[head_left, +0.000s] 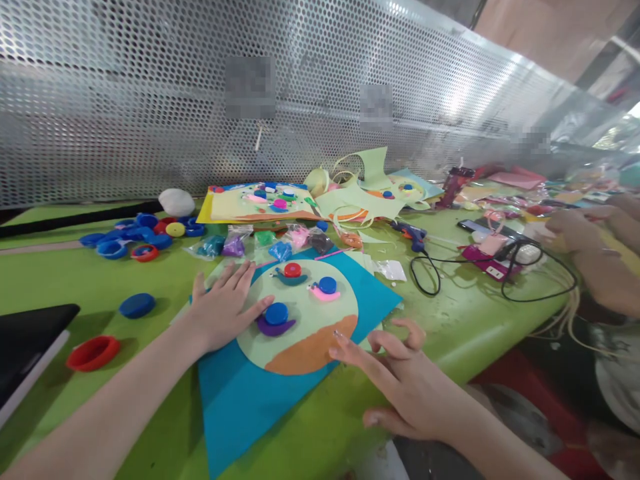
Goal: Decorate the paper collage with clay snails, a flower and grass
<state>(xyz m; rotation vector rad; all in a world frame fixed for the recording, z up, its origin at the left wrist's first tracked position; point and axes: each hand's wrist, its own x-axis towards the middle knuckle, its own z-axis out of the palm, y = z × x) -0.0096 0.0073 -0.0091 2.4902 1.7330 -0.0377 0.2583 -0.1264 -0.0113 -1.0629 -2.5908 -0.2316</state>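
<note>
A blue paper sheet (250,413) lies on the green table, bearing a pale green paper circle (310,327) with an orange-brown clay patch (313,348) along its lower edge. Three clay snails with bottle-cap shells sit on the circle: a teal one with a red cap (292,270), a pink one with a blue cap (327,286) and a purple one with a blue cap (276,313). My left hand (220,307) rests flat on the sheet, fingers spread, thumb beside the purple snail. Over the sheet's right edge hovers my right hand (400,373), fingers apart, its index fingertip near the clay patch.
Loose bottle caps (130,233) and clay bags (233,245) lie behind and left. A glue gun (410,233) with a cord, a power strip (487,263) and a finished picture (265,202) are farther back. Another person's arm (590,247) is at right.
</note>
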